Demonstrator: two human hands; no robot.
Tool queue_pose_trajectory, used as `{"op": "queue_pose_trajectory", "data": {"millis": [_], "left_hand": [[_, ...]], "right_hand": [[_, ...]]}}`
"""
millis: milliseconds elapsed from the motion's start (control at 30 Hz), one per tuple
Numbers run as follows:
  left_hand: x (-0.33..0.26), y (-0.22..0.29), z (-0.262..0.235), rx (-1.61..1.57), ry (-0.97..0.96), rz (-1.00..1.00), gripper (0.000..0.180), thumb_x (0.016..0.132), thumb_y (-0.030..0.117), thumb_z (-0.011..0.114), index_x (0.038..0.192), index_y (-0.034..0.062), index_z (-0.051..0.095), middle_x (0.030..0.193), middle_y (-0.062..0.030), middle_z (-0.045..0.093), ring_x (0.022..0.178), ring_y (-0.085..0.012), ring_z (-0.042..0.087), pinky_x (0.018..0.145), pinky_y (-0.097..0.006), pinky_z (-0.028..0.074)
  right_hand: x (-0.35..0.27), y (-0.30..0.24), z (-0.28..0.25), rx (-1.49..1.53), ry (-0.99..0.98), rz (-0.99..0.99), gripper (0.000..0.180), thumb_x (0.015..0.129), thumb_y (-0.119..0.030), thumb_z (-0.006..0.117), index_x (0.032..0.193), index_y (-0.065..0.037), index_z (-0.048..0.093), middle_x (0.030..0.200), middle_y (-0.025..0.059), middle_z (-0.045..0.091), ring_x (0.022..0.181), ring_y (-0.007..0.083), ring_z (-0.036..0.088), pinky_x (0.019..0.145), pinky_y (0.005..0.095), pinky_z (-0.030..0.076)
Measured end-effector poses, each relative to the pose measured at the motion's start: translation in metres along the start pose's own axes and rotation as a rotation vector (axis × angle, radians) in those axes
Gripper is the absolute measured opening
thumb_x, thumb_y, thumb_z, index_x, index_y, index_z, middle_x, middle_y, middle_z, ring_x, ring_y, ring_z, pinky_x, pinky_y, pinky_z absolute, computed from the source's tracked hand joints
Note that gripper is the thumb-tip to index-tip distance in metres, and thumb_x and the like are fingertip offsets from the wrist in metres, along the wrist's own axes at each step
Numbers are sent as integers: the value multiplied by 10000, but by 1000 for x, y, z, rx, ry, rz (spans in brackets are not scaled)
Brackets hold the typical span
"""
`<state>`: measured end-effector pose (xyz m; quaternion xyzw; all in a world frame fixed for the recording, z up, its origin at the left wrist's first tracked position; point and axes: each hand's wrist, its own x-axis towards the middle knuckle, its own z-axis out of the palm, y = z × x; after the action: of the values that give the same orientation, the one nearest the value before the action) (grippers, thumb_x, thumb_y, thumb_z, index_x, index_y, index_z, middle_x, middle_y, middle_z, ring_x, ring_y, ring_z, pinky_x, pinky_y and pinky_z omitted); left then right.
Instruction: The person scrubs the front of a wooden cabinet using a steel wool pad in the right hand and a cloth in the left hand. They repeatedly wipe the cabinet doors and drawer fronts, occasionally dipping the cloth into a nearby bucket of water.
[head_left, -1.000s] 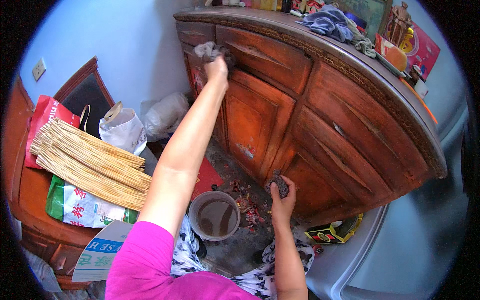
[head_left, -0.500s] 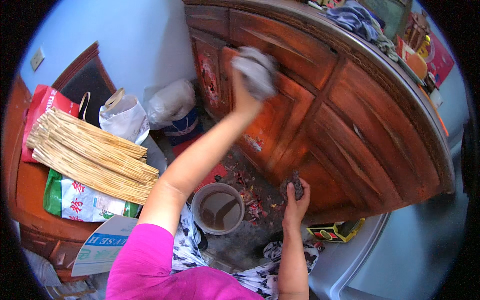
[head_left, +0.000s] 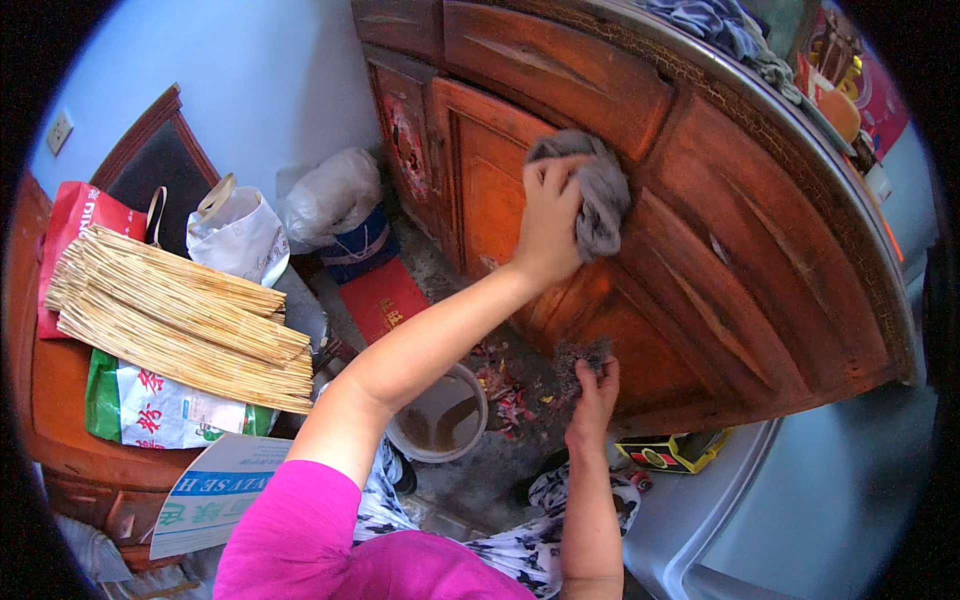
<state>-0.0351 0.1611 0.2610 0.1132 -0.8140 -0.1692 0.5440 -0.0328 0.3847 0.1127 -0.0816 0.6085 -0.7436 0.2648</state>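
Observation:
My left hand point(head_left: 550, 225) is closed round a bunched grey cloth point(head_left: 600, 205) and presses it against the front of a reddish-brown wooden cabinet point(head_left: 500, 160), near the right edge of a door panel. Lower down, my right hand point(head_left: 594, 405) pinches a dark, frizzy scouring pad point(head_left: 580, 365) that looks like steel wool, held close before the cabinet's lower part. Below my left forearm stands a pale round bucket point(head_left: 484, 410) holding murky water; the forearm hides part of its rim. Torn remnants of a picture point(head_left: 405, 145) cling to the left door.
Paper scraps point(head_left: 507, 395) litter the floor beside the bucket. On the left, a bundle of straw-coloured stalks point(head_left: 180, 320) lies over bags on a brown wooden surface. A yellow-and-black box point(head_left: 670, 453) sits at lower right. Folded clothes point(head_left: 715, 25) lie on the cabinet top.
My left hand has moved the cloth right and down across the cabinet front. My right hand stays near the same place, its scouring pad now looking looser and more spread. The view has shifted slightly.

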Motion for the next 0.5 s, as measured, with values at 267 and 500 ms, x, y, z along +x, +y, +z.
{"op": "queue_pose_trajectory", "data": {"millis": [267, 500], "left_hand": [[-98, -40, -59, -710, 15, -894, 410, 1096, 105, 568, 1499, 75, 502, 1440, -58, 593, 1291, -185, 550, 1139, -329, 415], [-200, -76, -80, -848, 169, -1189, 538, 1106, 352, 612, 1538, 52, 498, 1532, -55, 537, 1391, -198, 483, 1171, -346, 395]], "right_hand": [[-12, -22, 15, -153, -173, -369, 479, 972, -101, 757, 1417, -59, 585, 1417, 98, 604, 1256, 246, 608, 1115, 403, 457], [9, -145, 82, -718, -127, -1351, 343, 855, 29, 763, 1174, -79, 699, 1181, 129, 734, 1151, 335, 681, 1032, 447, 517]]}}
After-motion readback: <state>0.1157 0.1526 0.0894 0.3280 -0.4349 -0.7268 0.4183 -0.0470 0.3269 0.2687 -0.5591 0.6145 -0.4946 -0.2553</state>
